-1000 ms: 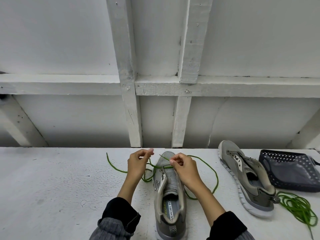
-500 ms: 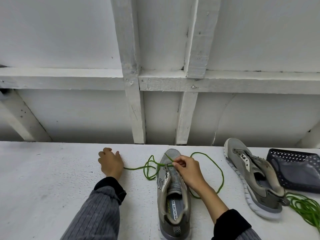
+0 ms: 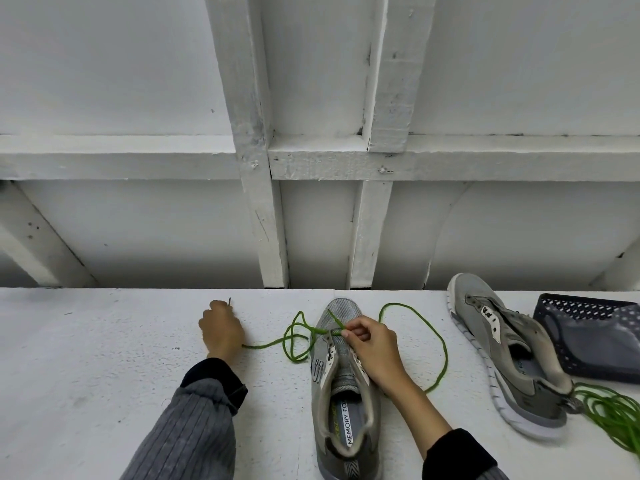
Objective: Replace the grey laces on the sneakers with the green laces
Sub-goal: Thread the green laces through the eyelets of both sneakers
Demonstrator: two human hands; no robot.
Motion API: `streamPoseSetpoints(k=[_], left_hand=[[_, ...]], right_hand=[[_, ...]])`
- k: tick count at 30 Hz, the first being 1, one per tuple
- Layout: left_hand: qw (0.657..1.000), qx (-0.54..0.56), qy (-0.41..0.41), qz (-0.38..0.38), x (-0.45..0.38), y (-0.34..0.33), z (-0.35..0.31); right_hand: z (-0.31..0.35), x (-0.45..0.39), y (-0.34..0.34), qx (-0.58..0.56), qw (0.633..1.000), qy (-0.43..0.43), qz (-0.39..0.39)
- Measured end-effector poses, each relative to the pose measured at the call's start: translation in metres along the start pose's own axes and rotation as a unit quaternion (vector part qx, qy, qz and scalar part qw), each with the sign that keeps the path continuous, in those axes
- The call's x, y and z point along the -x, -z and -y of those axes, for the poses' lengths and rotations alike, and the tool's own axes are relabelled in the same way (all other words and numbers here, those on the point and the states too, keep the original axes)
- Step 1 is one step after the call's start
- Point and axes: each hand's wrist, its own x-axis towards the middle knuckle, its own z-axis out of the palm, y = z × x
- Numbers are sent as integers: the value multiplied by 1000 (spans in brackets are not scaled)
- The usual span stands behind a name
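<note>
On the white surface (image 3: 86, 375), the near-edge sneaker (image 3: 341, 393) sits centrally, right hand (image 3: 375, 348) pinching the green lace (image 3: 440, 344) at its toe-end eyelets, while left hand (image 3: 221, 329) grips the lace's left end.

One grey sneaker (image 3: 346, 403) sits toe toward 12 o'clock with a green lace (image 3: 440, 344) through its front eyelets, ends looping off to 9 and 3, while the other sneaker (image 3: 512, 362), unlaced, lies at 3 o'clock, more green laces (image 3: 613, 417) piled at its heel.
</note>
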Motion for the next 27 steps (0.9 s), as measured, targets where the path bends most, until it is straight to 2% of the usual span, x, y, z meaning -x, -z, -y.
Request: streamPoseSetpoints(k=[5, 7, 9, 11, 15, 17, 23, 27], left_hand=[[985, 164, -21, -41, 36, 11, -40], [971, 231, -51, -19, 61, 13, -58], [947, 312, -62, 35, 82, 14, -76], [900, 422, -25, 101, 101, 15, -93], [780, 586, 77, 206, 139, 14, -119], [752, 606, 110, 235, 150, 11, -122], [723, 609, 152, 290, 153, 11, -119], [711, 596, 135, 347, 148, 13, -118]], right_hand=[[2, 2, 3, -80, 996, -24, -17], [1, 5, 6, -150, 986, -51, -42], [1, 10, 8, -211, 973, -70, -69], [3, 16, 12, -262, 958, -79, -87], [14, 28, 21, -305, 941, -70, -129], [18, 31, 24, -293, 944, -58, -140], [18, 39, 29, -247, 961, -41, -116], [17, 41, 21, -210, 973, -35, -85]])
